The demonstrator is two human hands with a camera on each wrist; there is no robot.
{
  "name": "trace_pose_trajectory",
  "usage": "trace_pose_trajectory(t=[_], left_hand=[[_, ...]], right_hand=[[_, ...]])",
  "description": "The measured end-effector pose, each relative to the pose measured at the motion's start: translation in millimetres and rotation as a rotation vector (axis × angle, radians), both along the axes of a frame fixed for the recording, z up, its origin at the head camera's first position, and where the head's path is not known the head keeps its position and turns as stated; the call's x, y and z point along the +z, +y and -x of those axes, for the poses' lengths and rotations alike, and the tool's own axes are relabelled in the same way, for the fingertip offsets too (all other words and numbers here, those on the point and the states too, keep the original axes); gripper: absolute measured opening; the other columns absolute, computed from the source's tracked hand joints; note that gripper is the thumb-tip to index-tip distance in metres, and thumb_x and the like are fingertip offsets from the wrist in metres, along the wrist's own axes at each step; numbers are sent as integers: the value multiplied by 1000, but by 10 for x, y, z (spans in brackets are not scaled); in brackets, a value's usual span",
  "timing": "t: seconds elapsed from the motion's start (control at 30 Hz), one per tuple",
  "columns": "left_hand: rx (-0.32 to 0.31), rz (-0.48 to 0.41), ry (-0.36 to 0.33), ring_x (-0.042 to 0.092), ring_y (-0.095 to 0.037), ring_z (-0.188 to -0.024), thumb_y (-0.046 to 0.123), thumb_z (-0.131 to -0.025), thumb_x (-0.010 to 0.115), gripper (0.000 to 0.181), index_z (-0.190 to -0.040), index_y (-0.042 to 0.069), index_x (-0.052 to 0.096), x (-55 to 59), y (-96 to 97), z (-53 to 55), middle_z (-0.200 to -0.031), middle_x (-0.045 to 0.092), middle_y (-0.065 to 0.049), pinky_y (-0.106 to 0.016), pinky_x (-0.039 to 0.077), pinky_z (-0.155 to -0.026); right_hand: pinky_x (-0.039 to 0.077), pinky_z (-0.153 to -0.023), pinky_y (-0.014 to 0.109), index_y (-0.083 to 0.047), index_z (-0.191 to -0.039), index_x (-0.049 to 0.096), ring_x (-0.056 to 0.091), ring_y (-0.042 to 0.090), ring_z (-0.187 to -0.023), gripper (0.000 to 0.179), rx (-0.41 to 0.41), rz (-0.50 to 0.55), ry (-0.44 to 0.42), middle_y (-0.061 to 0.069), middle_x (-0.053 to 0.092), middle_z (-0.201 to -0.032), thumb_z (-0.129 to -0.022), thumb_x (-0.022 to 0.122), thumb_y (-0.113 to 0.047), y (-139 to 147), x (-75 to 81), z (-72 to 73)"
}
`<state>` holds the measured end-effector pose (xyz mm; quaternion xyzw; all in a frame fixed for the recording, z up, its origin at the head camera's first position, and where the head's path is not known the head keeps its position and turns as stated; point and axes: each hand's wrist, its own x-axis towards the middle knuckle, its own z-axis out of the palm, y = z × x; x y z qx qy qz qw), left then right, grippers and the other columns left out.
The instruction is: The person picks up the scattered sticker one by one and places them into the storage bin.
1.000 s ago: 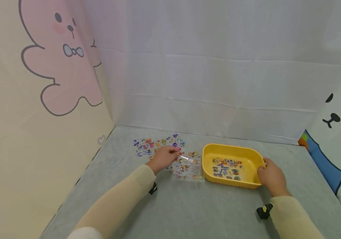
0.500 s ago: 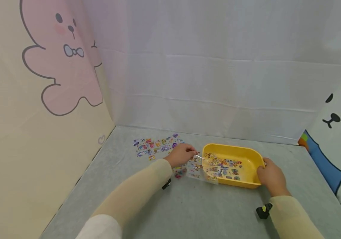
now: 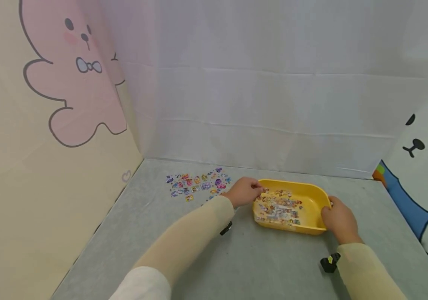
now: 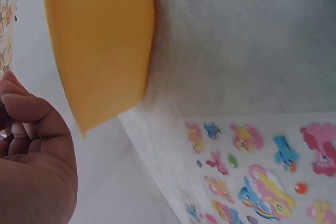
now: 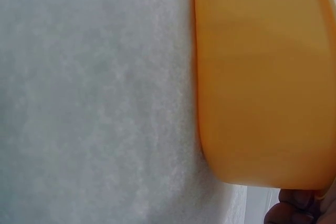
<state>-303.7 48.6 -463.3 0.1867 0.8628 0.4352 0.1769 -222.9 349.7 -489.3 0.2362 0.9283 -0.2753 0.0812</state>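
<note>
“While you are looking through the head view, what are the hands doing?”

“The left hand (image 3: 243,191) is pinching a clear sticker sheet (image 3: 272,207) by its edge, thumb and finger together. That sheet is spreading to the right of those fingers, over the yellow tray (image 3: 314,205). The right hand (image 3: 341,218) is gripping the tray's end, so the tray is sitting between both sets of fingers. Other stickers (image 3: 195,185) are lying left of the left fingers on the table (image 3: 259,266).”

“And the left wrist view?”

“The left fingers are curling inward, with the sheet's edge showing just past their tips. The tray's wall is standing beside them, and a pony-printed sheet (image 4: 268,182) is lying well apart.”

“The right wrist?”

“Only some right fingers are showing, clamping at the tray's end; their far side is staying hidden.”

“What is worrying you?”

“That thin film could be snagging on the rim nearest the left fingers, if they are releasing too early. Static could be making it cling to them, and a tug from the right fingers could be skewing the tray underneath.”
</note>
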Motion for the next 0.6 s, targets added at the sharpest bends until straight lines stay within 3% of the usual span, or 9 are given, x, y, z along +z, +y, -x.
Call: trace_pose_trajectory(t=[0.2,0.4,0.6], left_hand=[[20,-21,-23,58,-14,-63,25,-106,62,18,-98,19,77,45,121,18,-78,70,1,-28,47,-57],[77,-57,-61,60,-16,-62,25,-105,63,17,-98,19,78,3,224,102,-76,70,-2,-29,51,-58],[113,-81,-38,61,-16,-64,22,-105,63,17,-104,15,78,-3,302,131,-75,70,-2,-30,49,-58]], right_hand=[[38,-106,64,12,-154,25,49,46,-112,61,-3,-1,-6,38,38,-149,-103,40,-16,-3,7,11],[38,-106,64,11,-155,24,49,46,-112,61,-6,-1,-7,38,37,-149,-103,40,-17,-6,-3,22],[37,-107,64,11,-155,24,48,47,-115,61,-18,-2,-10,38,37,-150,-104,40,-16,-18,-1,17]])
